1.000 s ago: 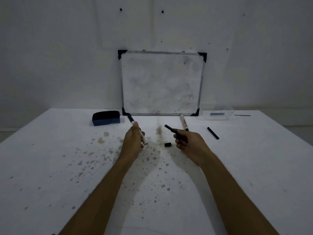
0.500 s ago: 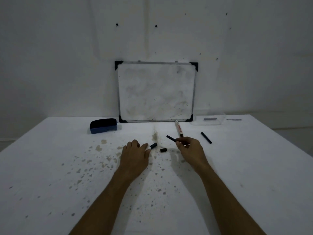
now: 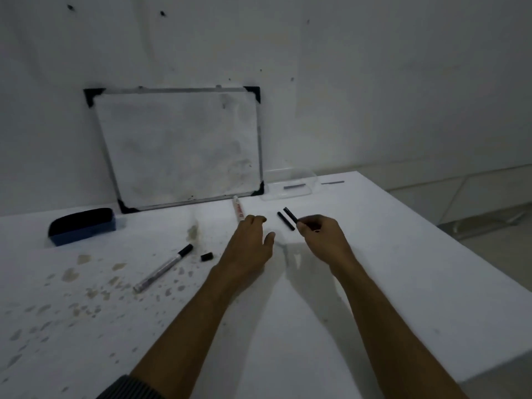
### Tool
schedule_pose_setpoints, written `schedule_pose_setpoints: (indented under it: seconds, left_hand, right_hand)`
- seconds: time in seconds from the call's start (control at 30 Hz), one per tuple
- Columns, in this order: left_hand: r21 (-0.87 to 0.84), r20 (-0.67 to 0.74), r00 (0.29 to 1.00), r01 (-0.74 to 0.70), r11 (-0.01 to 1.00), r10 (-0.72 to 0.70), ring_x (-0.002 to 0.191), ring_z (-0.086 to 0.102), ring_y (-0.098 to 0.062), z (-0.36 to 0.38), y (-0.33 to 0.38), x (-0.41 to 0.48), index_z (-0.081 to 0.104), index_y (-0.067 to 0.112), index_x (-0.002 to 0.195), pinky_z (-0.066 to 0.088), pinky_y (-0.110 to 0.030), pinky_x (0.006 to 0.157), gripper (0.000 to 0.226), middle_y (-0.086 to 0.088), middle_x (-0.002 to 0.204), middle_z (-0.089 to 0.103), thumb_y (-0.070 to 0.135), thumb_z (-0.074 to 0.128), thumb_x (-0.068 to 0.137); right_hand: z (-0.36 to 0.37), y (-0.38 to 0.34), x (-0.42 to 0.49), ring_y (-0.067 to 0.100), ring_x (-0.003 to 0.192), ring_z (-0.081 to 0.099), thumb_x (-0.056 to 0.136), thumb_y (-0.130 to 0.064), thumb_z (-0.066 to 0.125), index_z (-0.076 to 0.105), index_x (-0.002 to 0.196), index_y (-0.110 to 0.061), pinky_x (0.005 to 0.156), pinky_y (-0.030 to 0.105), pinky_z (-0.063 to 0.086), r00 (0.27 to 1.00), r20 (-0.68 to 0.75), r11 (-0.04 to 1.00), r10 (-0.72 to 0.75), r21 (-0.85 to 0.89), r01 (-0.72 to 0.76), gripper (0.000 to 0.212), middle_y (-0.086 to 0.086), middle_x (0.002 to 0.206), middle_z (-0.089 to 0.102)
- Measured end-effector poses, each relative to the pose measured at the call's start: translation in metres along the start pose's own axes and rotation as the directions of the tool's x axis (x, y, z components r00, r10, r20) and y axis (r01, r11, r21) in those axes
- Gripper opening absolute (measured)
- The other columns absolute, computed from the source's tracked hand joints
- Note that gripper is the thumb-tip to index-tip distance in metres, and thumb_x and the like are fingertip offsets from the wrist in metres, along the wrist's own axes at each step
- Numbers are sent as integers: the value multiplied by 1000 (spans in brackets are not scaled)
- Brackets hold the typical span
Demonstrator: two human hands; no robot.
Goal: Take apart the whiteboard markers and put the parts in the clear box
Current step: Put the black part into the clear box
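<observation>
Hands work near the far middle of the stained white table (image 3: pixel 388 254). The right hand (image 3: pixel 324 240) is curled, pinching one end of a thin black ink stick (image 3: pixel 291 216) that points away; a second black stick (image 3: pixel 285 222) lies on the table just beside it. The left hand (image 3: pixel 250 246) hangs loosely open and empty, fingers near a white marker barrel with red print (image 3: pixel 238 209). A silver marker with a black tip (image 3: pixel 164 267) and a small black end cap (image 3: pixel 206 257) lie well to the left. Farther back, beside a whiteboard leaning on the wall (image 3: pixel 178 145), stands the clear plastic box (image 3: pixel 309 180), apparently with one dark piece inside. Risk as I judge it: the pinched stick could slip on the reach to the box, and ink could smear the fingers
</observation>
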State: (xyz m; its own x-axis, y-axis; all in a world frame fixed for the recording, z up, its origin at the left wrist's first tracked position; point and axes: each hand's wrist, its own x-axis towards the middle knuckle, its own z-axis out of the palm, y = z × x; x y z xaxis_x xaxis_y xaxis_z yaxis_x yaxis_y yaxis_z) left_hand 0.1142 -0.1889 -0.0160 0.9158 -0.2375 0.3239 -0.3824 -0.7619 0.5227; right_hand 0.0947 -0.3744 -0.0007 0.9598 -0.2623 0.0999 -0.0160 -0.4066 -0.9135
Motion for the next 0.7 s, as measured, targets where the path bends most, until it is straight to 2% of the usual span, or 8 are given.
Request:
schedule_pose_setpoints:
  seconds: [0.1, 0.13, 0.3, 0.37, 0.47, 0.57, 0.63, 0.7]
  left_hand:
    - [39, 33, 999, 12, 999, -14, 136, 47, -30, 23, -3, 4, 46, 2, 147, 37, -38, 114, 49, -15, 148, 51, 29, 50, 106]
    - [49, 31, 999, 9, 999, -10, 135, 48, -31, 27, -5, 5, 47, 1, 146, 36, -37, 115, 48, -17, 146, 52, 28, 51, 106]
    - [80, 28, 1000, -17, 997, 15, 141, 46, -32, 32, -15, 6, 48, -3, 147, 29, -38, 122, 50, -19, 152, 51, 25, 53, 105]
    - [107, 28, 999, -42, 993, 39, 140, 46, -32, 31, -17, 9, 50, -2, 146, 27, -37, 120, 50, -18, 152, 52, 25, 55, 104]
    - [109, 21, 999, -49, 993, 47, 140, 45, -29, 30, -20, 15, 51, 1, 146, 25, -34, 119, 51, -14, 152, 52, 28, 56, 103]
    - [96, 2, 999, -49, 994, 49, 140, 45, -27, 32, -21, 16, 50, 1, 146, 21, -27, 119, 52, -13, 152, 52, 29, 56, 103]
    - [86, -3, 999, -51, 995, 51, 139, 46, -27, 34, -22, 16, 51, 1, 146, 21, -26, 118, 52, -14, 151, 53, 29, 57, 102]
    - [80, -7, 999, -51, 995, 52, 139, 46, -26, 35, -24, 17, 51, 1, 145, 21, -25, 117, 53, -13, 150, 54, 30, 58, 102]
  right_hand:
    - [-13, 4, 25, 2, 81, 62, 94, -28, 70, 75, 108, -19, 76, 23, 45, 998, -34, 996, -50, -76, 47, 17, -7, 94, 70]
    - [-15, 4, 36, 5, 80, 63, 93, -28, 71, 76, 107, -19, 77, 23, 46, 997, -41, 991, -73, -111, 68, 18, -6, 94, 71]
    - [-15, -7, 98, 17, 93, 68, 92, -27, 71, 78, 106, -19, 83, 24, 50, 983, -39, 935, -180, -316, 159, 17, 1, 102, 77]
    - [-12, -15, 123, 22, 99, 70, 93, -27, 70, 78, 107, -20, 89, 32, 53, 968, -16, 887, -252, -403, 224, 17, 3, 103, 78]
    - [-6, -29, 162, 26, 101, 70, 93, -28, 70, 79, 109, -22, 88, 36, 54, 943, 32, 790, -330, -537, 295, 19, 4, 104, 78]
    - [0, -40, 201, 28, 99, 71, 93, -25, 71, 81, 108, -20, 89, 34, 55, 948, 104, 743, -299, -598, 300, 18, 8, 106, 78]
    - [5, -45, 222, 26, 99, 72, 92, -20, 73, 81, 109, -16, 83, 24, 52, 959, 181, 747, -219, -600, 284, 19, 13, 106, 78]
    - [10, -49, 238, 25, 105, 70, 90, -19, 75, 81, 111, -14, 85, 22, 51, 958, 260, 719, -123, -642, 267, 22, 12, 112, 77]
